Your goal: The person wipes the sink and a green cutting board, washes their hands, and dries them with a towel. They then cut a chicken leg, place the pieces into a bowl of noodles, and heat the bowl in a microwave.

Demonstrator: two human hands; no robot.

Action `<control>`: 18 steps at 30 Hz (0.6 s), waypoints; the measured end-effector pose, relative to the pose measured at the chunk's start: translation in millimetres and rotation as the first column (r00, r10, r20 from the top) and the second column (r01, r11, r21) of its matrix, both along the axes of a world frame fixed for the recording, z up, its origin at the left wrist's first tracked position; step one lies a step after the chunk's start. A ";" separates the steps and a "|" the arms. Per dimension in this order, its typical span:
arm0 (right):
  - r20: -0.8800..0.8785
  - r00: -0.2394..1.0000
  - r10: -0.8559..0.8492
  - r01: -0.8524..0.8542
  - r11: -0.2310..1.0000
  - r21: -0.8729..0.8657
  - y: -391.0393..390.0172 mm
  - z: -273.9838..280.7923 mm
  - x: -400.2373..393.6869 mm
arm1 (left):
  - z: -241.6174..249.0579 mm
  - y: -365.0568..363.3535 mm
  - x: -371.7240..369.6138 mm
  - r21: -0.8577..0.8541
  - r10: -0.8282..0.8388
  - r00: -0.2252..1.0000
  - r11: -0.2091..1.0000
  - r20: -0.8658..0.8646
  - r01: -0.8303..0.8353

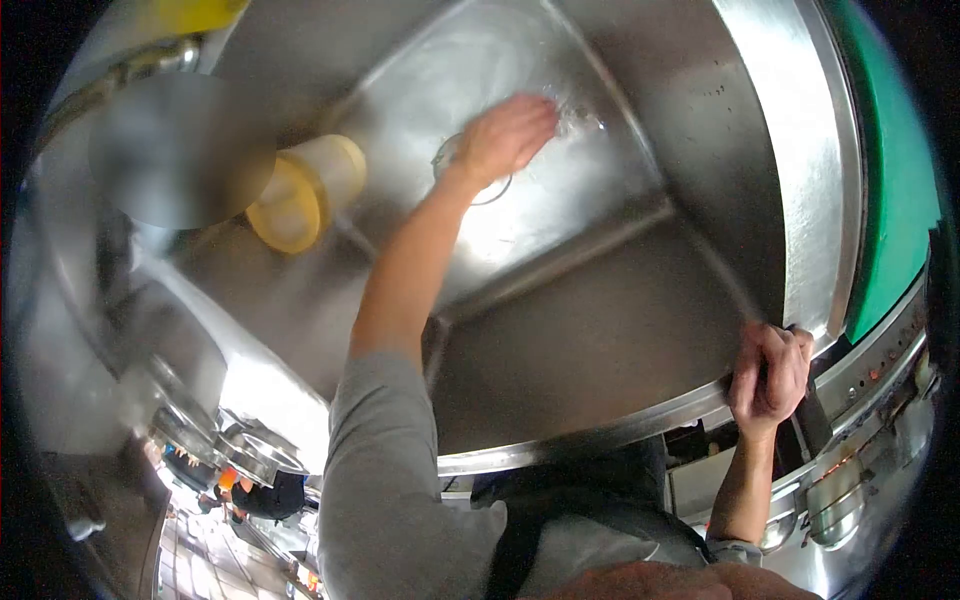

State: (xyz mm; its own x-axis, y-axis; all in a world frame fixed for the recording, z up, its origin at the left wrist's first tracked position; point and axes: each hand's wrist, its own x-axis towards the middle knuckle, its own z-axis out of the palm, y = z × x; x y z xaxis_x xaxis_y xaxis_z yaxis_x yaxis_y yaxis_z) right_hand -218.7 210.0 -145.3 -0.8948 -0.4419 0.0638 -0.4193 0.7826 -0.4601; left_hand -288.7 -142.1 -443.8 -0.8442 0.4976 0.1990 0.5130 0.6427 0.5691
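Note:
My left hand [508, 138] reaches into a deep metal sink [590, 320], over its bottom beside the round drain [488, 193]. Motion blurs its fingers, so I cannot make out whether anything is under them. A small patch of water [583, 124] glints just past the fingertips. At the front right corner, my right hand [770, 378] is closed over the sink's rim with its fingers curled. Left of my forearm, a pale cylinder with yellow rings [290, 203] lies tilted by the sink wall.
A blurred round grey shape [180, 150] hides part of the left side. Beyond the right rim is a green surface [900, 190]. Metal pans [258, 450] sit at lower left, with people farther off. A metal vessel [838, 505] is at lower right.

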 end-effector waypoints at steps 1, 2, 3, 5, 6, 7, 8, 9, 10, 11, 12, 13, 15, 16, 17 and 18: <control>0.001 1.000 -0.013 0.013 1.000 -0.004 0.5 -0.2 0.3 | -0.8 -7.9 28.1 -0.044 0.005 0.997 0.999 -0.077 -0.009; -0.001 1.000 -0.016 0.016 1.000 -0.009 0.9 0.4 0.3 | 1.7 -14.3 53.0 -0.022 0.033 0.999 0.999 -0.019 -0.034; 0.014 1.000 -0.014 0.014 1.000 0.002 1.1 1.6 0.7 | 7.5 -21.6 70.2 0.000 0.059 0.997 0.998 0.042 -0.060; 0.021 1.000 -0.012 0.012 1.000 0.009 2.0 2.3 -0.2 | 21.7 -40.6 76.5 -0.044 0.042 0.999 0.998 0.034 -0.041; 0.021 1.000 -0.008 0.008 1.000 0.001 2.0 1.9 -0.7 | 25.6 -50.4 77.0 -0.083 0.027 0.999 0.996 0.033 -0.024; 0.027 1.000 -0.003 0.003 1.000 -0.005 1.6 1.7 0.0 | 17.3 -61.9 65.5 -0.040 0.107 0.992 0.993 -0.067 -0.110; 0.034 0.999 -0.004 0.005 1.000 -0.003 1.3 2.0 0.3 | 4.0 -72.6 45.8 0.013 0.190 0.969 0.982 -0.160 -0.190; 0.036 0.999 0.002 -0.002 1.000 0.008 1.3 3.3 0.1 | 12.3 -78.7 17.4 -0.079 0.253 0.963 0.962 -0.096 -0.260; 0.035 0.999 0.009 -0.010 1.000 0.019 1.6 2.9 0.1 | 24.2 -84.1 -15.7 -0.174 0.320 0.947 0.931 -0.041 -0.322; 0.002 1.000 0.006 -0.006 1.000 0.006 3.0 -0.6 1.7 | 17.2 -93.1 -41.3 -0.191 0.341 0.935 0.915 -0.099 -0.354; 0.005 1.000 0.009 -0.009 1.000 0.007 3.2 -1.9 3.4 | 9.7 -100.5 -54.7 -0.208 0.361 0.920 0.898 -0.155 -0.387; 0.000 1.000 -0.007 0.007 1.000 0.002 3.7 -2.9 4.2 | 4.7 -103.5 -54.5 -0.207 0.364 0.919 0.897 -0.153 -0.390; 0.000 1.000 -0.024 0.024 1.000 -0.002 5.5 -3.0 5.3 | -3.7 -103.9 -48.1 -0.154 0.320 0.943 0.931 -0.090 -0.331; -0.005 1.000 -0.027 0.027 1.000 -0.007 5.7 -3.1 5.3 | -5.6 -100.1 -36.8 -0.156 0.317 0.944 0.932 -0.090 -0.328; -0.010 1.000 -0.028 0.028 0.999 -0.017 5.7 -3.1 4.7 | -4.6 -93.7 -13.2 -0.151 0.339 0.940 0.929 -0.020 -0.338; -0.010 1.000 -0.029 0.029 0.999 -0.026 5.3 -2.8 4.1 | -2.1 -87.4 10.5 -0.151 0.359 0.932 0.925 0.048 -0.349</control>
State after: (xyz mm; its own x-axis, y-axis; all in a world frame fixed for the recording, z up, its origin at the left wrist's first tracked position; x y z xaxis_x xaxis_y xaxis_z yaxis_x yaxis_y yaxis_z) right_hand -214.6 215.3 -148.1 -0.9065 -0.4136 0.0846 -0.4014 0.7824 -0.4762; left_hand -278.2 -229.6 -445.9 -0.9800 0.1816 0.0814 0.1980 0.8493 0.4894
